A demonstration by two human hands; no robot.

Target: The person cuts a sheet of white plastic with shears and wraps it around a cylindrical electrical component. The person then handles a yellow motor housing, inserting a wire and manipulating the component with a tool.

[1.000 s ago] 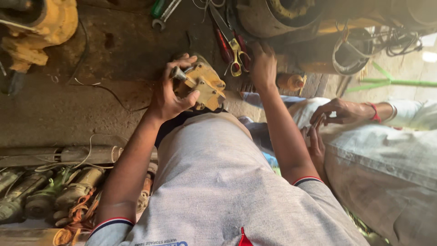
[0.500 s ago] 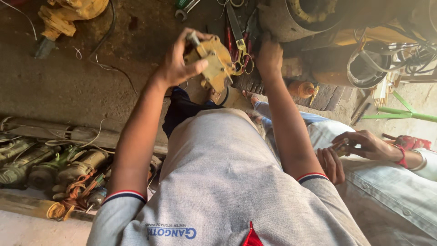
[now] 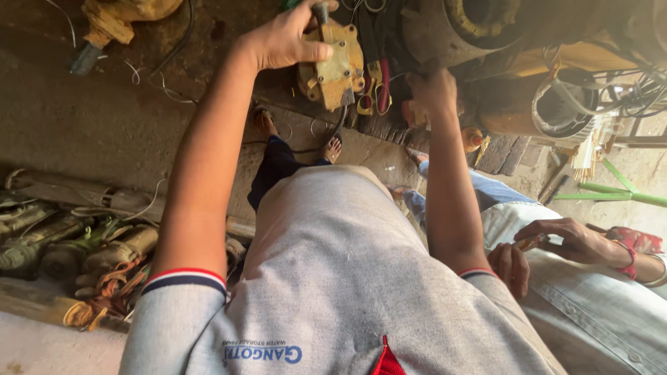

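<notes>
The left hand (image 3: 288, 38) grips a worn yellow metal housing (image 3: 332, 64) at the top of the view, with the thumb laid across its flat face and the other fingers wrapped over the upper edge, so this hand is closed on the part. The housing hangs in the air above the dirt floor (image 3: 83, 118), and its long side runs from top to bottom in the view, slightly tilted. The right hand (image 3: 432, 89) is lower and to the right of the housing, apart from it, with some pliers with red and yellow handles (image 3: 375, 87) between the two. This hand rests close to a big rusty motor body (image 3: 445, 31); its fingers are curled, but I cannot tell if they hold something or only touch. So the left hand is the one on the housing, and the right hand is near, on its right side. At the right edge, another person's hands (image 3: 549, 246) lie on a light sleeve, well apart from the work.
</notes>
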